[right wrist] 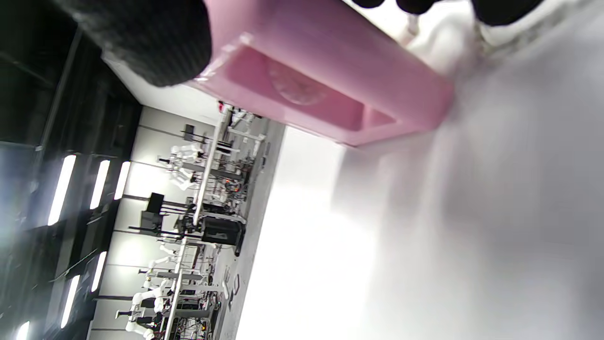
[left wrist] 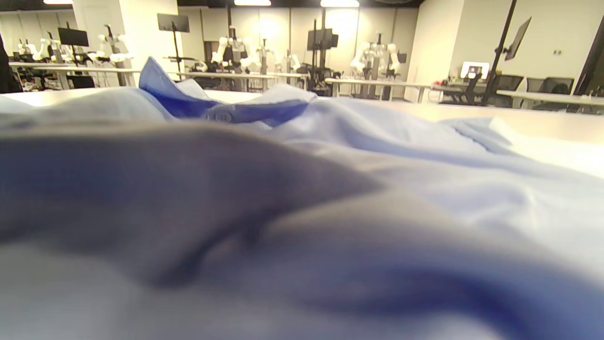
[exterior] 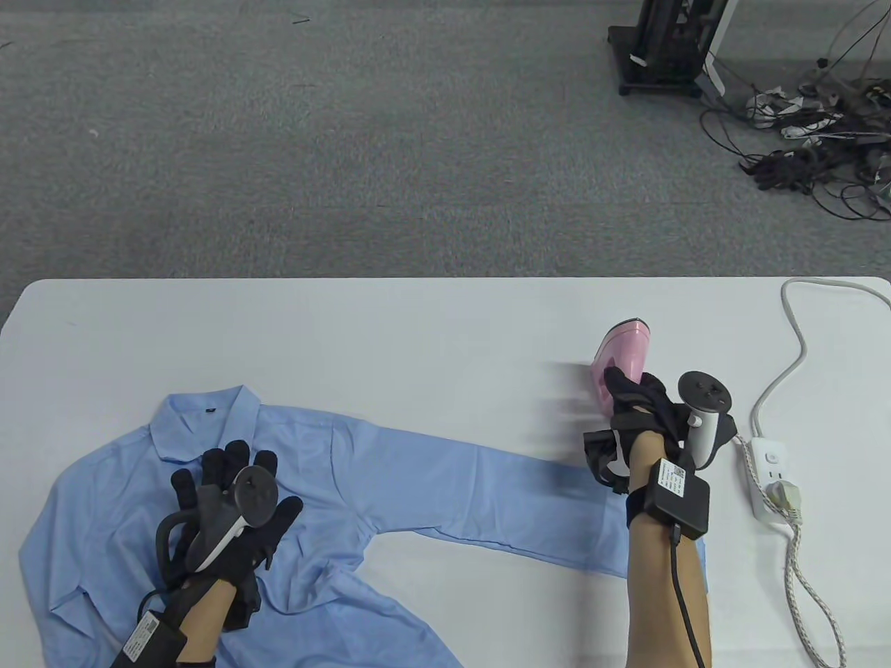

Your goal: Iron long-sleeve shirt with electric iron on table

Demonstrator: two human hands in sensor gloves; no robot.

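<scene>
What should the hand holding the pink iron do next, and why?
Probably carry the iron left and down onto the sleeve: the right hand grips it over bare table, while the left hand rests on the shirt.

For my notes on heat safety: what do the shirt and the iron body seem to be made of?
Shirt: thin woven fabric, maybe cotton blend; matte, with soft creases. Iron: pink plastic, smooth and slightly glossy, judging by its moulded edges in the right wrist view.

Under left hand (exterior: 230, 508): light-blue long-sleeve cotton shirt (exterior: 111, 529). In right hand (exterior: 644, 417): pink plastic iron (exterior: 621, 358). Right of it: white power strip (exterior: 771, 480).
</scene>
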